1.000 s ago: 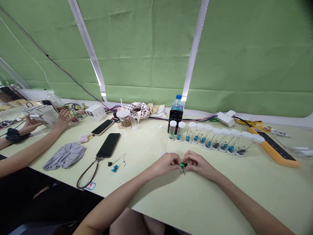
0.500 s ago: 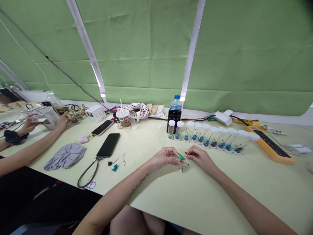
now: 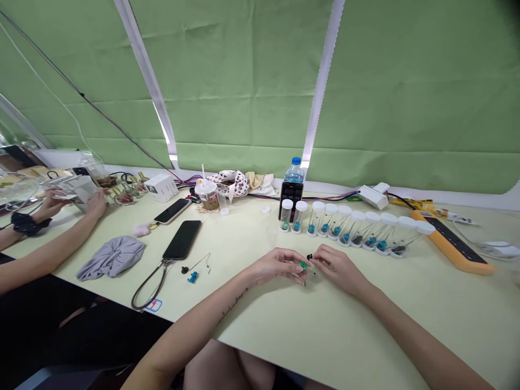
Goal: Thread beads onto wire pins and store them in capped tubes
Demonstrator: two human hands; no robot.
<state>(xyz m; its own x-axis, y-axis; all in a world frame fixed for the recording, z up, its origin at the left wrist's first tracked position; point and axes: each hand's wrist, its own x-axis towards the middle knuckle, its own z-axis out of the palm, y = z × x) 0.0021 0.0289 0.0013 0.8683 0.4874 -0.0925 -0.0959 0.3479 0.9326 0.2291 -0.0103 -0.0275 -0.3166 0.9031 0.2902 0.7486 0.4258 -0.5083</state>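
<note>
Between the fingertips of my left hand point(image 3: 280, 265) is a small green plastic piece point(image 3: 303, 265), with thin metal wires below it. My right hand point(image 3: 335, 266) pinches a small black piece point(image 3: 310, 257) just to the right of the green one. Whether the two pieces touch, I cannot tell. On the table to the left lie a small blue piece point(image 3: 192, 277), a black round piece point(image 3: 184, 270) and a bent metal wire point(image 3: 205, 266). Beyond my hands stands a row of clear capped tubes point(image 3: 345, 235), several with blue parts and wires inside.
A phone point(image 3: 291, 192) showing a timer leans on a water bottle point(image 3: 296, 172). An orange power strip point(image 3: 455, 244) lies at the right. Leftward are a dark phone point(image 3: 182, 240), a grey cloth point(image 3: 111, 259), an iced drink point(image 3: 208, 197) and a co-worker's arms point(image 3: 52, 246) around a white box.
The black piece in my right hand has turned, showing its rounded end closer to the green piece. My left fingers have shifted around the green piece. The view has moved slightly.
</note>
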